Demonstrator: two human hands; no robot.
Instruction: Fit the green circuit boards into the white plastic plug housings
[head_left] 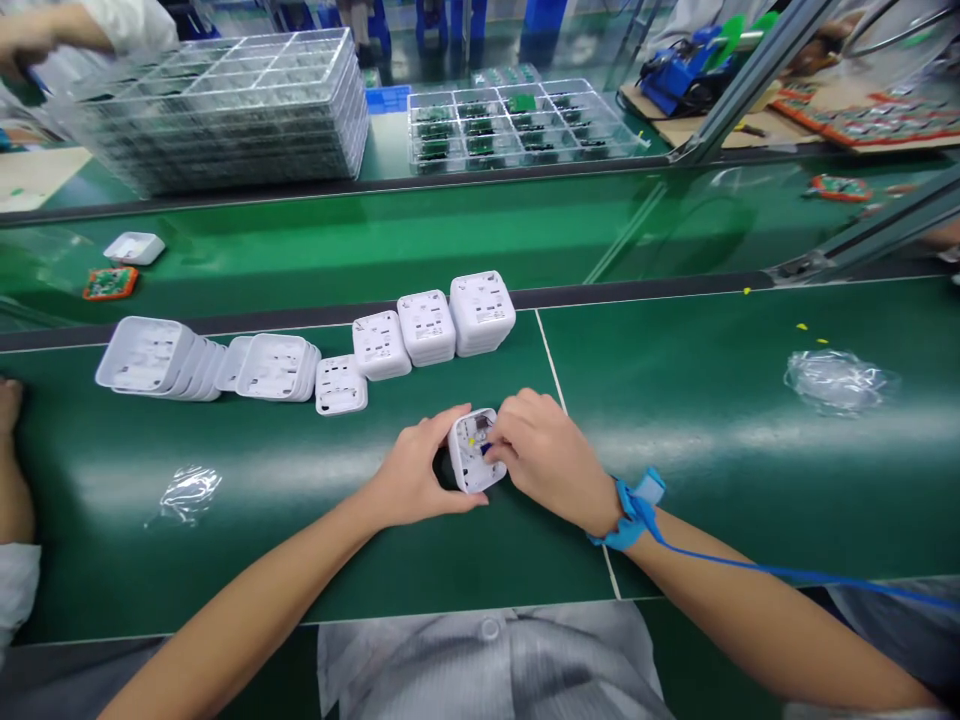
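My left hand (421, 470) grips a small white plastic housing (471, 468) by its edge, thumb below and fingers above. The housing's hollow inside faces me, with a yellow spot and a dark blue part in it. My right hand (551, 455) reaches into the housing with its fingers pinched at the dark blue part (486, 449), which they mostly cover. A blue wrist strap (636, 510) with a cord circles my right wrist. Just beyond my hands stand stacks of white housings (482, 312), and a single flat white cover (341, 385) lies beside them.
Nested white shells (146, 355) line the back left. Clear plastic bags (189, 495) lie left, with a crumpled clear plastic bundle (836, 380) at right. Beyond the ledge are stacked clear trays (225, 100) and a tray of green boards (517, 125). A co-worker's arm (13, 470) rests at the left edge.
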